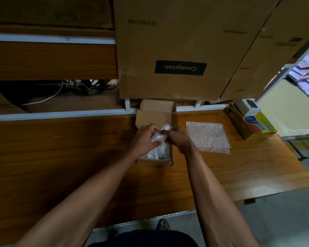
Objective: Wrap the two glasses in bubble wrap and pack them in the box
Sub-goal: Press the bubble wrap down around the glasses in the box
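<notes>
A small open cardboard box (156, 117) stands on the wooden table, its lid flap leaning back. Over its opening both hands hold a bubble-wrapped glass (160, 135). My left hand (144, 138) grips the bundle from the left, fingers curled round it. My right hand (177, 138) pinches the wrap at the bundle's top right. Inside the box, under the hands, lies another pale wrapped bundle (154, 155), partly hidden. A loose stack of bubble wrap sheets (208, 137) lies flat to the right of the box.
Large cardboard cartons (177, 47) stand on a shelf right behind the small box. A yellow and blue carton (250, 123) with a white item on it lies at the table's far right. The table edge (275, 193) runs along the right and front.
</notes>
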Demonstrator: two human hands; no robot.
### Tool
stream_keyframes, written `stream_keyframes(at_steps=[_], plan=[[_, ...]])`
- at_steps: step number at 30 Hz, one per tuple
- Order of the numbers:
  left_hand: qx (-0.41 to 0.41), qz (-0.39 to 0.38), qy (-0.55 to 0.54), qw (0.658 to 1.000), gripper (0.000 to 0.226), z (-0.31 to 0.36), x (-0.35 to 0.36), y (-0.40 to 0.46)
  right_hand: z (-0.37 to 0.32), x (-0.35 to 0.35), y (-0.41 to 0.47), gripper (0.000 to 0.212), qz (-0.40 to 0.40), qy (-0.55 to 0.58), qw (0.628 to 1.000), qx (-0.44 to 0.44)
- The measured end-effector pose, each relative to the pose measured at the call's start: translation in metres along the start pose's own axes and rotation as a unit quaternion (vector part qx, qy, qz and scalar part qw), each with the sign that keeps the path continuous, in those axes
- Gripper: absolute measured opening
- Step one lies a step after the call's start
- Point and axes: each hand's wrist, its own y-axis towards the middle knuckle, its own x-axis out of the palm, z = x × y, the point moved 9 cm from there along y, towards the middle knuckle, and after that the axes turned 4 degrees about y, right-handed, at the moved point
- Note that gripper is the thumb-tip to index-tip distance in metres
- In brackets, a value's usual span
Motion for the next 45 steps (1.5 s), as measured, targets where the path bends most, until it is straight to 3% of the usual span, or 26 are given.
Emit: stream_keyframes(at_steps=[4, 8, 11, 14, 20, 28, 34, 38, 45], plan=[[0.0, 0.013, 0.056, 0.998, 0.039, -0.007, -0.003, 0.003, -0.001, -0.005, -0.005, 0.01, 0.001, 0.045, 0.999, -0.02], [-0.006, 0.014, 0.102, 0.995, 0.031, -0.014, -0.01, 0.01, 0.0, -0.009, -0.005, 0.016, -0.005, 0.066, 0.997, -0.027], [-0.006, 0.011, 0.116, 0.993, 0.029, -0.018, -0.013, 0.017, -0.002, -0.013, 0.001, 0.017, -0.013, 0.027, 0.998, -0.048], [0.027, 0.012, 0.127, 0.991, 0.027, -0.016, -0.012, 0.021, -0.01, -0.02, 0.005, 0.012, 0.012, -0.085, 0.99, -0.109], [0.089, 0.022, 0.186, 0.978, 0.038, -0.018, -0.003, 0.03, -0.014, -0.025, 0.019, 0.03, 0.067, -0.315, 0.906, -0.276], [0.183, 0.037, 0.296, 0.937, 0.04, -0.029, 0.017, 0.039, 0.009, -0.006, 0.028, 0.044, 0.074, -0.479, 0.818, -0.311], [0.176, 0.035, 0.338, 0.924, 0.035, -0.036, 0.024, 0.042, 0.013, 0.002, 0.03, 0.038, 0.078, -0.553, 0.753, -0.348], [0.175, 0.03, 0.356, 0.918, 0.032, -0.038, 0.023, 0.039, 0.015, 0.002, 0.025, 0.036, 0.078, -0.562, 0.736, -0.369], [0.169, 0.018, 0.38, 0.909, 0.031, -0.043, 0.023, 0.036, 0.019, 0.001, 0.026, 0.033, 0.082, -0.557, 0.74, -0.369]])
